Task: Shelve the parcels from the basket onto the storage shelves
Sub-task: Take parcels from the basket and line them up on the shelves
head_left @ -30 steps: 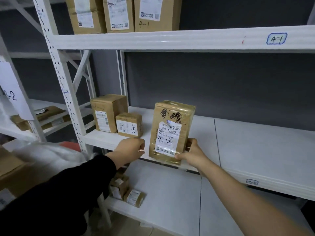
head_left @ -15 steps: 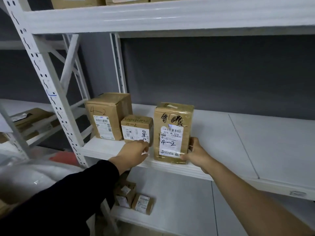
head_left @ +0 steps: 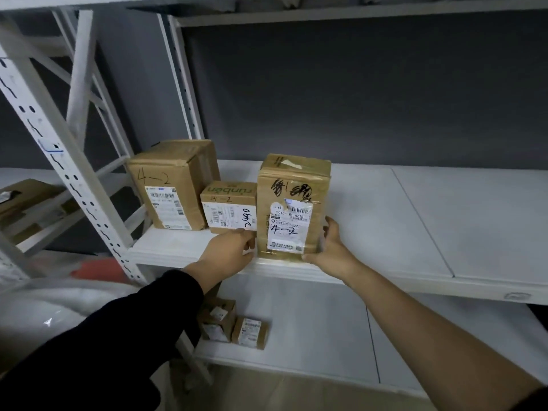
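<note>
You're standing the parcel (head_left: 293, 209) upright at the front edge of the shelf (head_left: 430, 221). Its label is facing you with "4-2" handwritten on it, but the black scribble above the label isn't readable.

Your right hand (head_left: 332, 247) is gripping the lower right corner. The thumb is lying along the bottom front edge and the fingers are reaching up the right side, their tips disappearing behind the carton.

Your left hand (head_left: 231, 250) is sitting at the parcel's lower left edge with fingers curled in. Its back is facing the camera and hiding the fingertips, so you can't tell whether it is gripping the parcel or only resting against it. That hand is also covering the lower right corner of the small box (head_left: 228, 210), which is standing just left of the parcel, touching or nearly so.

The big box (head_left: 175, 185) is sitting further left, near the post (head_left: 59, 161), and is also showing "4-2".

On the lower shelf (head_left: 311, 321) a low box (head_left: 250, 333) is lying beside another box (head_left: 218, 323), which your black sleeve (head_left: 103, 351) is partly hiding. A white glossy mass (head_left: 44, 307) is showing at lower left, too smeared to identify. Your right forearm is running out of frame at bottom right.
</note>
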